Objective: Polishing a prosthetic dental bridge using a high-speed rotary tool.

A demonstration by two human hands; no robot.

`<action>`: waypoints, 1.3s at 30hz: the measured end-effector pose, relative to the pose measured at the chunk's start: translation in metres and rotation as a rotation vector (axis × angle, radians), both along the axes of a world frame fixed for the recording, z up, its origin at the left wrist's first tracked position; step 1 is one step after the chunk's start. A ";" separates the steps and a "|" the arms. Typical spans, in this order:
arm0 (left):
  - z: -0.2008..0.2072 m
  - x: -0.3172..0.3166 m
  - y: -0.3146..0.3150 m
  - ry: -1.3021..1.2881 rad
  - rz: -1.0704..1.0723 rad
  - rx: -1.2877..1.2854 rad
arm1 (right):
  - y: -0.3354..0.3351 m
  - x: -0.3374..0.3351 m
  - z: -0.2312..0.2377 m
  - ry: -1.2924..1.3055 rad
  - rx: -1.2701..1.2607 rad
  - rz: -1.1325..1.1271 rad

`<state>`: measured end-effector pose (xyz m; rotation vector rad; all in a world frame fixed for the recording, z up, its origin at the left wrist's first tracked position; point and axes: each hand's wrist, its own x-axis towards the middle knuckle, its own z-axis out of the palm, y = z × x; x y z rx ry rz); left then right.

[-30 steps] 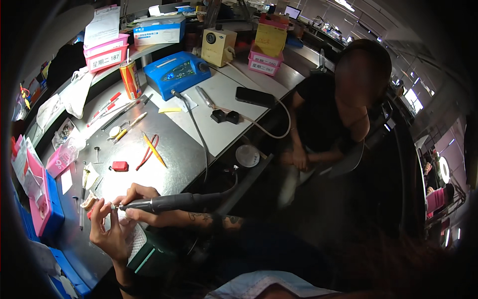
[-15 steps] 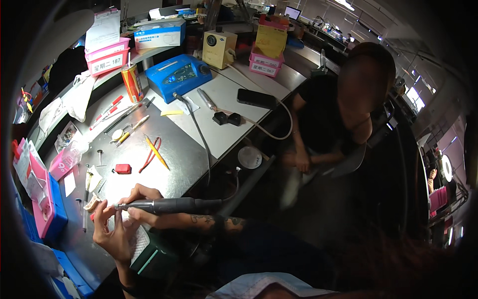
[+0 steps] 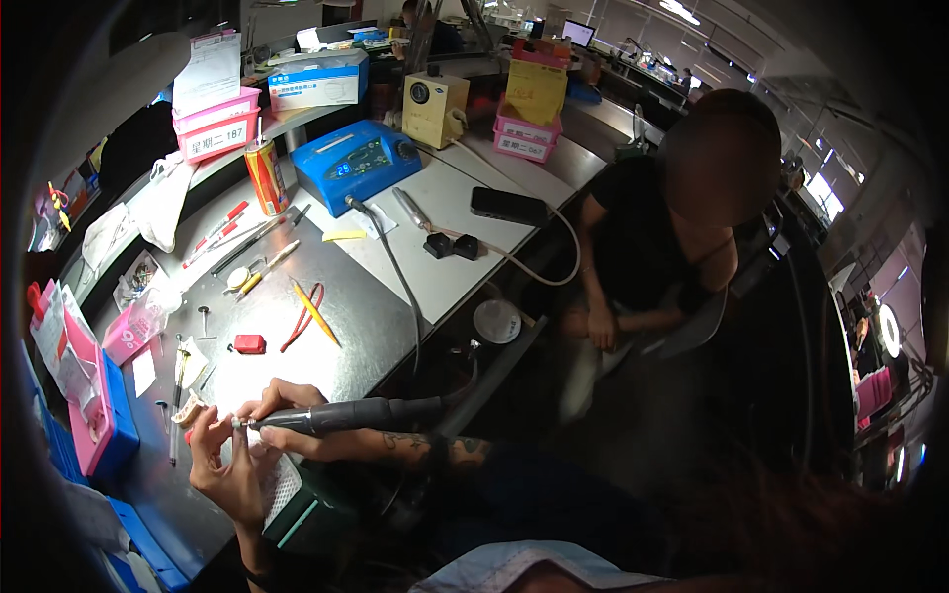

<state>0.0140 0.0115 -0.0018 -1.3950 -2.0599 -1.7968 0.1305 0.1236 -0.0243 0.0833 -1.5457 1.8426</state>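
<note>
Small pale piece (image 3: 237,423) | at tip of dark handpiece (image 3: 336,416) | left hand (image 3: 229,476) pinched piece; right hand (image 3: 281,399) gripped handpiece | judged risk: weak pinch could have let piece slip, nicking skin

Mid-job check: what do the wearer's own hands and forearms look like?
The left hand and right hand are both bare, without gloves. The right forearm carries dark line tattoos, with what looks like a dark band across it. The left forearm has a dark strip near the lower edge; band or cuff, I cannot tell.
</note>
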 end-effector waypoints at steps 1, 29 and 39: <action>-0.002 -0.002 -0.001 -0.019 -0.013 0.009 | -0.001 -0.003 0.000 0.101 0.147 -0.034; 0.004 -0.009 -0.002 0.024 -0.052 0.059 | -0.002 -0.011 0.005 0.167 0.074 0.012; 0.002 -0.015 -0.008 -0.056 -0.058 0.055 | -0.005 -0.006 0.009 0.100 0.138 0.036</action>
